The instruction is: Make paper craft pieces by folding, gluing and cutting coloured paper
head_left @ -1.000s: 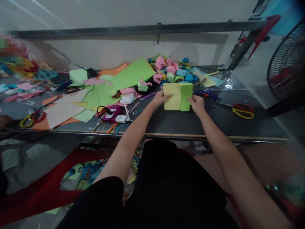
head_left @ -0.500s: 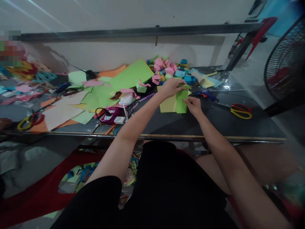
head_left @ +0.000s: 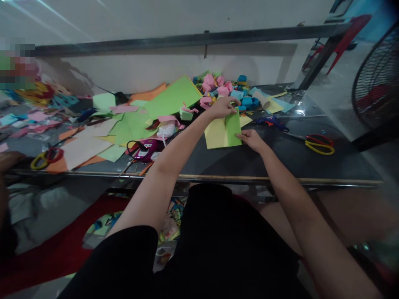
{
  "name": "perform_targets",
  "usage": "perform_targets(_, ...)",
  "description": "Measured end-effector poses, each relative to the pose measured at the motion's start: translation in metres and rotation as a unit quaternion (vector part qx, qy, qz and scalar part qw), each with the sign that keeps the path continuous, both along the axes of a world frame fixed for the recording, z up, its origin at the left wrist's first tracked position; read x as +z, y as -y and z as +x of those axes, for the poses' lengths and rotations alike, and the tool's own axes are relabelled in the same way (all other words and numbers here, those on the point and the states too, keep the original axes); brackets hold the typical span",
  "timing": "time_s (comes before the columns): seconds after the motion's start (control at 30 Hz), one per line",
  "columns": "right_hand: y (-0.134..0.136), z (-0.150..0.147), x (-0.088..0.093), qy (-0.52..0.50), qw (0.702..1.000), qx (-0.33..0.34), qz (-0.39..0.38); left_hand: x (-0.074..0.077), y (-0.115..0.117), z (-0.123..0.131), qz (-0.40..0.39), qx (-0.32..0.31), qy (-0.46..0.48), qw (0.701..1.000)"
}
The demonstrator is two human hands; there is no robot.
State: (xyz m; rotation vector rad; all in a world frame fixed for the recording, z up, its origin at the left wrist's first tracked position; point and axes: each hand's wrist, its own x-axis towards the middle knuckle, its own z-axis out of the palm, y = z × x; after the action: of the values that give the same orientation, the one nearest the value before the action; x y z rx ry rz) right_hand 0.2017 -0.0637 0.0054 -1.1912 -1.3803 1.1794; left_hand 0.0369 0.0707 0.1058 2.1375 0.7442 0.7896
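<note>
My left hand (head_left: 223, 107) pinches the top edge of a bright green piece of paper (head_left: 233, 128). Lower down, the fingertips of my right hand (head_left: 252, 139) grip the same paper by its right edge. The green piece lies over, or is part of, a pale yellow sheet (head_left: 215, 135) on the dark table; I cannot tell whether they are joined. A yellow corner shows to the right, behind the green paper. Just right of my hands lies a blue glue gun (head_left: 272, 122).
Scissors with red and yellow handles (head_left: 319, 144) lie at the right. Behind my hands is a pile of folded paper pieces (head_left: 215, 85). Leftward are paper sheets (head_left: 85, 150), a purple power strip (head_left: 146, 150) and another person's hand (head_left: 11, 160). A fan (head_left: 378, 79) stands at far right.
The green paper has shifted slightly left and up, and its lower edge no longer hangs below the yellow sheet. Both hands moved with it. Another person's hand shows more at the left.
</note>
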Motion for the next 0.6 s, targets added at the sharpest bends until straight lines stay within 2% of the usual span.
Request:
perform_targets(0.17, -0.002, 0.000, -0.002, 0.041, 0.998, -0.032, 0.031, 0.005, -0.003, 0.004, 0.018, -0.038, -0.035, 0.999)
perform_targets(0.37, -0.002, 0.001, -0.002, 0.081, 0.996, -0.041, 0.022, 0.006, -0.021, 0.018, -0.001, -0.017, -0.051, 0.999)
perform_targets(0.53, 0.000, 0.002, 0.001, 0.114, 0.991, -0.049, 0.045, 0.013, -0.040, 0.021, 0.004, -0.097, -0.164, 0.982)
perform_targets(0.6, 0.002, 0.001, 0.004, 0.100, 0.994, -0.036, 0.041, 0.014, -0.044, 0.022, 0.016, -0.105, -0.160, 0.981)
